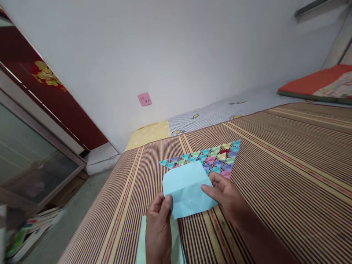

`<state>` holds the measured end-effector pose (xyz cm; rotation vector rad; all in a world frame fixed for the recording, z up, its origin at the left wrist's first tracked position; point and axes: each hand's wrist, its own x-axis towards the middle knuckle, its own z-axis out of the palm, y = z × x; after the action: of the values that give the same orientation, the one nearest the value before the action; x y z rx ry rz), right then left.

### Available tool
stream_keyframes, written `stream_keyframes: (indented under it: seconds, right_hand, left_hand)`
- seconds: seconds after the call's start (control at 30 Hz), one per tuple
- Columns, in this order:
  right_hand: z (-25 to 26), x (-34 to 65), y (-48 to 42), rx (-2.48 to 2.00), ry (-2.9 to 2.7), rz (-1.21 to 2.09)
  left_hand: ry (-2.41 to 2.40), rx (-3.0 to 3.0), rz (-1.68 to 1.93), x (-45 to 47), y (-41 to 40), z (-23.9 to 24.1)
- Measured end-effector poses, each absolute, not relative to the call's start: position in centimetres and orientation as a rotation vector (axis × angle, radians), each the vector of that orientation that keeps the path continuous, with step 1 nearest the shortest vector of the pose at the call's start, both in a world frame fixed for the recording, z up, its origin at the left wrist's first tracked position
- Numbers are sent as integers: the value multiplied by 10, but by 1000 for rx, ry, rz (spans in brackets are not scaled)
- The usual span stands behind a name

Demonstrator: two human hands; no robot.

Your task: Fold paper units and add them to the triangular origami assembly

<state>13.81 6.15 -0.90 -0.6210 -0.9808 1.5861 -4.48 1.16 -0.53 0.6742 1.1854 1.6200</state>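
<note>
A creased sheet of light blue paper [188,189] is held up in front of me, with fold lines across it. My left hand [159,220] pinches its lower left edge between thumb and fingers. At its right edge, my right hand [224,192] grips it with the thumb on top. Behind the sheet lie rows of small folded paper triangles [220,157] in several colours, partly hidden by the blue paper. Under my left hand and wrist rests a stack of pale green paper [141,242].
A striped mat [275,176] covers the bed. Folded orange bedding [310,82] lies at the far right by the wall. A pink note [144,99] is stuck to the white wall [178,47]. Left of the bed are the floor [93,187] and a glass-panelled cabinet [30,154].
</note>
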Motion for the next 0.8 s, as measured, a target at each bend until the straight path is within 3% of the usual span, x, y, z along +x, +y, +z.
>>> stream_keyframes:
  seconds: [0.17,0.53,0.8]
  right_hand:
    - [-1,143,67,-664,-999,1616]
    - [-15,148,78,-773,-967,1363]
    - [-15,150,78,-882,-1033,1230]
  left_hand:
    - [1229,797,1516,-45,7,-7]
    - [1167,782,1496,-45,12,-10]
    - [1263,695,1701,-43,11,-3]
